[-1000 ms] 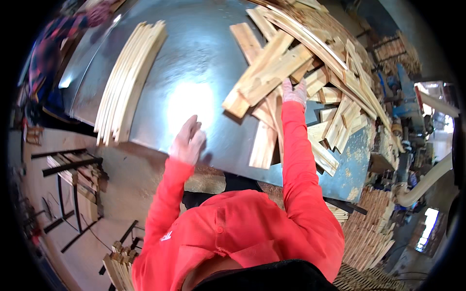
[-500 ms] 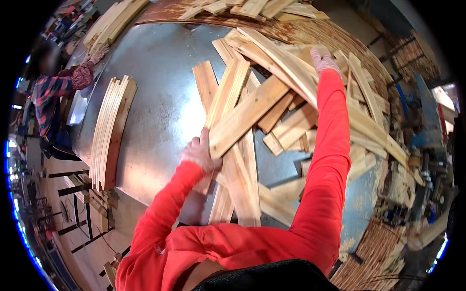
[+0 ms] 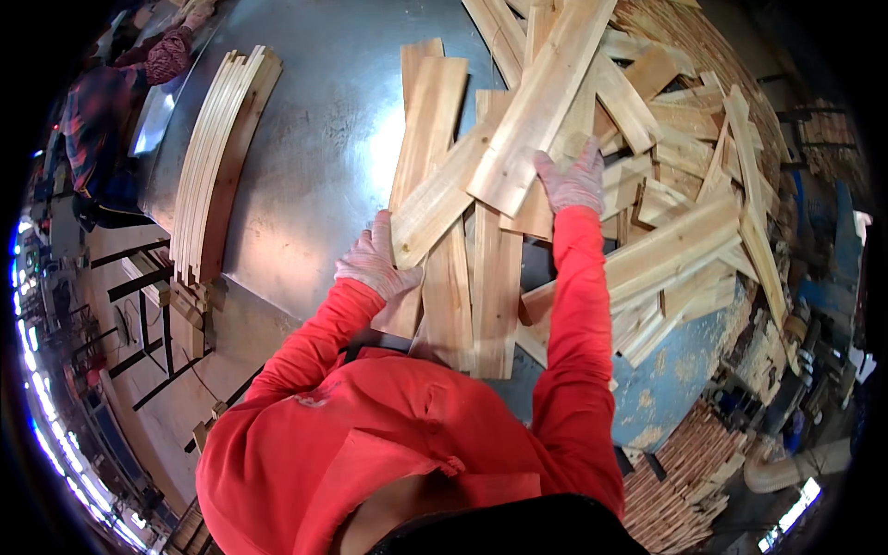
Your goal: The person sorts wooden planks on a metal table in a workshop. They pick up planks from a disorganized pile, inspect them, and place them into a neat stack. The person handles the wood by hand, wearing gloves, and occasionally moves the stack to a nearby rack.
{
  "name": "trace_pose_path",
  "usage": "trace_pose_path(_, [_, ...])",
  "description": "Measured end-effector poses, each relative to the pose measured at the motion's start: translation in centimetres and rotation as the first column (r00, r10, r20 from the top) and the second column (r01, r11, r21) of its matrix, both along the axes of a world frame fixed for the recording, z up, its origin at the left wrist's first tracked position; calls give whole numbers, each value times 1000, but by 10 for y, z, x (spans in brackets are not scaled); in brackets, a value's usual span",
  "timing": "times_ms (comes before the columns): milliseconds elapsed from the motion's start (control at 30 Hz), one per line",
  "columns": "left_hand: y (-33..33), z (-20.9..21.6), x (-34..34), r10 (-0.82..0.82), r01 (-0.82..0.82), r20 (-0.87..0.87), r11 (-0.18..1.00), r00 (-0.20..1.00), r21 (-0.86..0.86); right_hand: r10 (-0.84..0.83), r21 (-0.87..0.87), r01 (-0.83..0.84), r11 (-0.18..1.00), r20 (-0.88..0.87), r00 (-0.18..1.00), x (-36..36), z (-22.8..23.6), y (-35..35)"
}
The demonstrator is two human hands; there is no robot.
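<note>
My left hand (image 3: 375, 262), in a pale glove, rests against the near end of a pine plank (image 3: 435, 205). Its fingers are stretched out along the plank's left edge, and the thumb is spread below the end. My right hand (image 3: 573, 180), also gloved, is open beside a long light plank (image 3: 536, 111) that slants up to the right. The thumb points toward that plank's edge; whether it touches is hard to tell. Under and around both hands lie more planks, crossing one another, among them an upright one (image 3: 495, 296).
A neat row of stacked planks (image 3: 217, 166) stands on the metal table (image 3: 314, 120) at the left. Loose boards (image 3: 684, 240) are heaped at the right. Across the table on the far left, a person in a plaid sleeve (image 3: 106, 120) works. Thin strips (image 3: 689, 472) are piled below right.
My right hand has drawn back from the far heap toward me. The long light plank now lies between my hands, and my left hand has spread its fingers. The view has shifted.
</note>
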State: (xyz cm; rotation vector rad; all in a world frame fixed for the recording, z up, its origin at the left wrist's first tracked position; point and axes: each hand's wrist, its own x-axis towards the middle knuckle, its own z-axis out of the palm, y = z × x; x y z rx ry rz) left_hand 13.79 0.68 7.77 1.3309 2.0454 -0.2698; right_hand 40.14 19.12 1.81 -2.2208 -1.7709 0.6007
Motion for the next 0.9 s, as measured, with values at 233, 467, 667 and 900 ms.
trace_pose_path(233, [-36,-6,-103,154,-113,724,988,673,-106,-307,-280,210,937,-370,877,-57,30,-54])
trace_pose_path(467, [-81,31,-175,-21,-62,525,988,851,140,-165,-132,109,985,-897,411,-89,30,-148])
trace_pose_path(667, [-47,-2,-175,-67,-32,244,924,967,381,-193,-292,135,947,-179,965,-142,36,-210])
trace_pose_path(900, [-14,-59,-93,-105,-29,436,957,894,289,-213,-218,160,963,-243,946,-191,39,-220])
